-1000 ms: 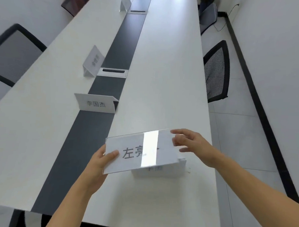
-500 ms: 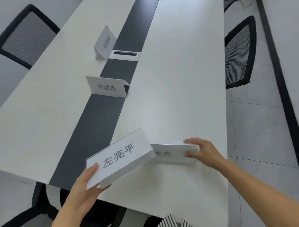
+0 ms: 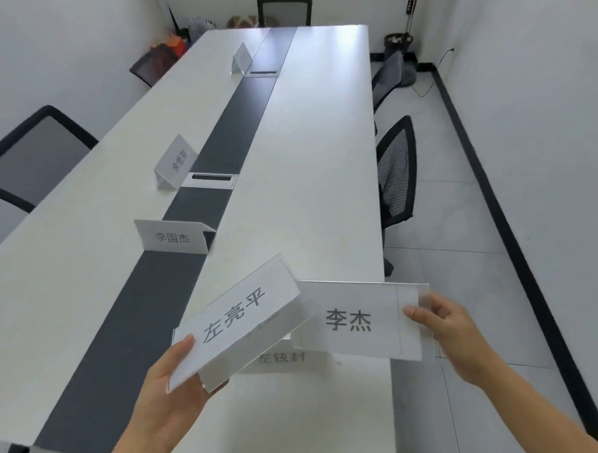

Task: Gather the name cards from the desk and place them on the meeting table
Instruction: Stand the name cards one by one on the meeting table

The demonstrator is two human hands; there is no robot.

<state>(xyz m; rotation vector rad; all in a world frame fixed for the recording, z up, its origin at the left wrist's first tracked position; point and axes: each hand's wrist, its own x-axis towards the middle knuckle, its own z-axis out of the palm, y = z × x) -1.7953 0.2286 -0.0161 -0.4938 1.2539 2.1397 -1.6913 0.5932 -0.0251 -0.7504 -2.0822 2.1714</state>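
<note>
Long white worktop [image 3: 311, 158] carries standing cards [image 3: 172, 237] by its dark strip, 左亮平 card [image 3: 235, 319] pinched at its near end by left grip [image 3: 166, 402], 李杰 card [image 3: 355, 321] pinched at its right edge by right grip [image 3: 454, 336], both raised over bottom card [image 3: 281, 358], probably separating them for seat-by-seat placing; no containers.

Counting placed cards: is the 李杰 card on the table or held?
Held: the right hand pinches the 李杰 card at its right end, which juts past the meeting table edge.
</note>
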